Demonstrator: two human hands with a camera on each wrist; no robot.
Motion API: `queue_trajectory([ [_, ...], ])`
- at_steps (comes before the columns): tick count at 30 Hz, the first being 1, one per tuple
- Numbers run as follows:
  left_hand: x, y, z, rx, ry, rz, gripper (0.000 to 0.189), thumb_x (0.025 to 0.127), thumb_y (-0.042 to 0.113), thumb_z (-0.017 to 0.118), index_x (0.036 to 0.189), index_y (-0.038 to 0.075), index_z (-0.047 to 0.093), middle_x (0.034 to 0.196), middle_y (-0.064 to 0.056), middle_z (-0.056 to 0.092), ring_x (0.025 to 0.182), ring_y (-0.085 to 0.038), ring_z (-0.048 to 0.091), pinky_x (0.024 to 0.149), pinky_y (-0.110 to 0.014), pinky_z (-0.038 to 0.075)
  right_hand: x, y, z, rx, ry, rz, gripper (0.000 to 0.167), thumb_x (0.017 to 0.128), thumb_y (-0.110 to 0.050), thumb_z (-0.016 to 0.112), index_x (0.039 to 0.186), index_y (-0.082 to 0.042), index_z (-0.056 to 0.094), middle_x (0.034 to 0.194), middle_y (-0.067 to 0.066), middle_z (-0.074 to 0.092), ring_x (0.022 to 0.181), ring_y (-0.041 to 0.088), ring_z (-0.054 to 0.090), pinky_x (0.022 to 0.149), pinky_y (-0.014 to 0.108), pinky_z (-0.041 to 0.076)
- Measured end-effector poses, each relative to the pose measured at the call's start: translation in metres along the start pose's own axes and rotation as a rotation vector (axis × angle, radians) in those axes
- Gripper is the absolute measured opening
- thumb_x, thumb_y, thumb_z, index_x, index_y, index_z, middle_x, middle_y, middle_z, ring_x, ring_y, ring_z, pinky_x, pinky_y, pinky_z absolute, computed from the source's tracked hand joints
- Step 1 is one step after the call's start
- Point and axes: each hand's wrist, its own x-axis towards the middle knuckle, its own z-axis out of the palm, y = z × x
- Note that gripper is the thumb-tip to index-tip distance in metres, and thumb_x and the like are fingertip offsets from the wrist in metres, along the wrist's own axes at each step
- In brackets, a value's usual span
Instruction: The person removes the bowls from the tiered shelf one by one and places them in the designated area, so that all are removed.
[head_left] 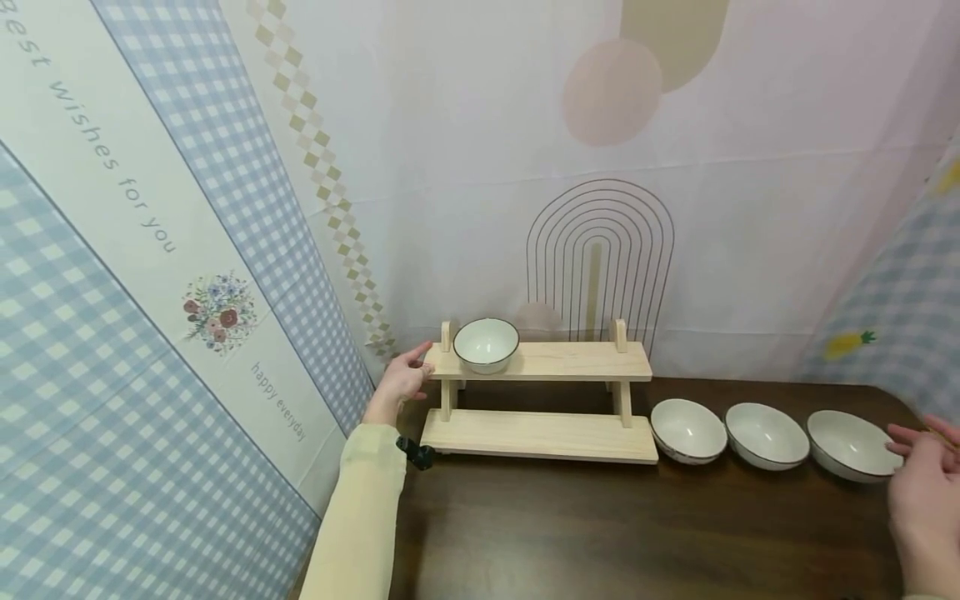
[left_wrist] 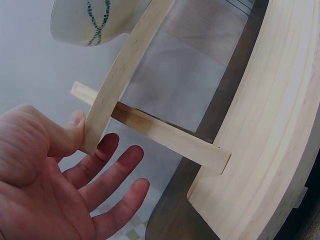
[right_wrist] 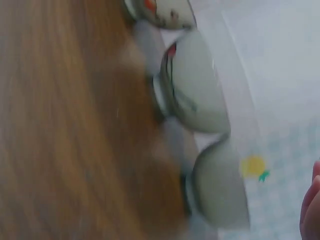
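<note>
My left hand (head_left: 405, 379) pinches the left end of the upper board of a two-tier wooden shelf rack (head_left: 570, 360). In the left wrist view the thumb lies on one face of the board's end, with the other fingers (left_wrist: 120, 200) spread loosely below. A white bowl (head_left: 486, 343) with a dark rim stands upright on that upper board, close to this hand. At the far right, my right hand (head_left: 926, 492) hovers with loosely bent fingers by the rim of the rightmost bowl (head_left: 855, 446); only its edge shows in the right wrist view, which is blurred.
Two more white bowls, a middle one (head_left: 767, 436) and one beside the rack (head_left: 688, 430), stand in a row on the dark wooden table (head_left: 570, 525). The lower board (head_left: 540, 433) of the rack bears nothing. Patterned cloth (head_left: 450, 167) hangs behind and at the sides.
</note>
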Motion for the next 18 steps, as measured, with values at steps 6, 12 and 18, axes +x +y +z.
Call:
queue_trajectory([
  [6, -0.001, 0.0, 0.001, -0.002, 0.028, -0.002, 0.057, 0.111, 0.009, 0.056, 0.166, 0.021, 0.044, 0.145, -0.024, 0.056, 0.121, -0.042, 0.064, 0.09, -0.053, 0.059, -0.021, -0.015, 0.04, 0.042, -0.019, -0.204, 0.035, 0.108, -0.008, 0.05, 0.13, -0.012, 0.076, 0.083, -0.031, 0.071, 0.07, -0.011, 0.065, 0.058, 0.006, 0.044],
  [12, 0.0, 0.0, 0.002, -0.008, 0.044, -0.004, 0.057, 0.11, 0.01, 0.058, 0.165, 0.021, 0.045, 0.147, -0.023, 0.055, 0.121, -0.04, 0.063, 0.094, -0.056, 0.057, -0.053, -0.032, 0.089, 0.079, -0.189, -0.271, 0.029, 0.109, -0.01, 0.054, 0.129, -0.003, 0.074, 0.084, -0.025, 0.074, 0.071, -0.005, 0.068, 0.059, 0.011, 0.046],
  [18, -0.002, 0.0, 0.004, 0.005, 0.053, 0.008, 0.057, 0.111, 0.009, 0.057, 0.165, 0.018, 0.044, 0.149, -0.025, 0.054, 0.123, -0.041, 0.062, 0.094, -0.057, 0.057, -0.093, -0.051, 0.14, 0.087, -0.38, -0.338, 0.026, 0.108, -0.008, 0.057, 0.127, -0.005, 0.075, 0.087, -0.021, 0.076, 0.071, 0.001, 0.069, 0.056, 0.016, 0.049],
])
